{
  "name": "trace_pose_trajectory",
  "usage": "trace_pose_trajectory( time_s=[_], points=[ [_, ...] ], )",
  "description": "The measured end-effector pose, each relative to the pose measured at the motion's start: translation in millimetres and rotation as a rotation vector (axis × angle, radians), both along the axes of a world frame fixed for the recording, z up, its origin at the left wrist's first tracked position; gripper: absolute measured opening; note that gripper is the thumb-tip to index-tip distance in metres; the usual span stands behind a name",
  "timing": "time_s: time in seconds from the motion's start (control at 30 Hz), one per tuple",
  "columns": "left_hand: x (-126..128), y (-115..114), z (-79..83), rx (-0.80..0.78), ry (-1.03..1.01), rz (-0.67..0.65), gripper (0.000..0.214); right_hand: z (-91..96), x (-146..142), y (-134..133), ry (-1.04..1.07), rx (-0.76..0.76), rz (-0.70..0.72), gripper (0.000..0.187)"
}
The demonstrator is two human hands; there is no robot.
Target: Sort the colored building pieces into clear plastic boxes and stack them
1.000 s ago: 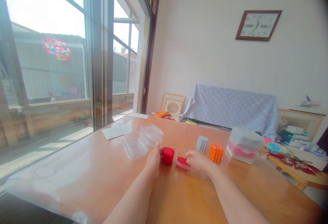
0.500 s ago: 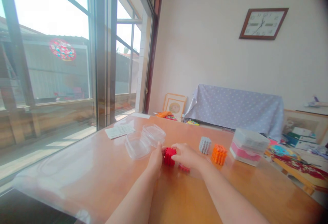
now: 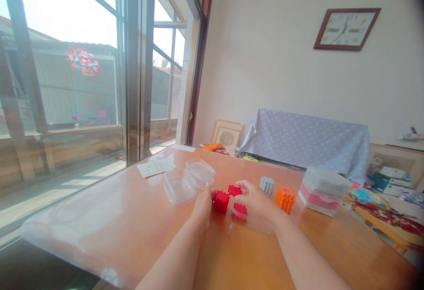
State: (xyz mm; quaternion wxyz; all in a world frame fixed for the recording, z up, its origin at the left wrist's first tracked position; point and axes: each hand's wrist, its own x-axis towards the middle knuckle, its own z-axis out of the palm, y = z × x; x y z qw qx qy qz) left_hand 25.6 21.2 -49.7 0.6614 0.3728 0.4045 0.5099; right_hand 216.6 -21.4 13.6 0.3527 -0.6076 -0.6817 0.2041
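Observation:
My left hand (image 3: 202, 203) grips the left side of a red toothed block stack (image 3: 221, 202) that stands on the wooden table (image 3: 132, 232). My right hand (image 3: 255, 200) pinches a flat red piece (image 3: 235, 190) just above and to the right of that stack. Another red piece (image 3: 240, 209) lies in a clear shallow container (image 3: 256, 221) under my right hand. A grey block stack (image 3: 266, 185) and an orange block stack (image 3: 285, 199) stand to the right.
Two clear empty containers (image 3: 185, 181) and a printed paper sheet (image 3: 156, 167) lie left of the hands. A pink and white box (image 3: 323, 190) stands at the right. A large window runs along the left; a covered sofa (image 3: 304, 137) is behind the table.
My right hand went from the clear container to the red stack and has lifted a flat red piece off its top. My left hand stayed on the stack.

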Motion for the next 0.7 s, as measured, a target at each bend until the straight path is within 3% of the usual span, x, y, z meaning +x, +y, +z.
trace_pose_trajectory(
  time_s=[0.23, 0.47, 0.7],
  points=[
    [-0.4, -4.9, 5.8, 0.032, 0.024, -0.001, 0.059, -9.9, 28.7, -16.4, -0.071, -0.132, -0.046, 0.03],
    [-1.9, -1.6, 2.2, 0.007, 0.022, -0.006, 0.063, -24.7, 30.9, -13.7, -0.05, -0.194, -0.061, 0.048],
    [-1.8, 0.7, 2.4, -0.016, 0.007, -0.028, 0.063, -37.0, 39.2, -9.7, -0.196, -0.139, -0.169, 0.02]
  ],
)
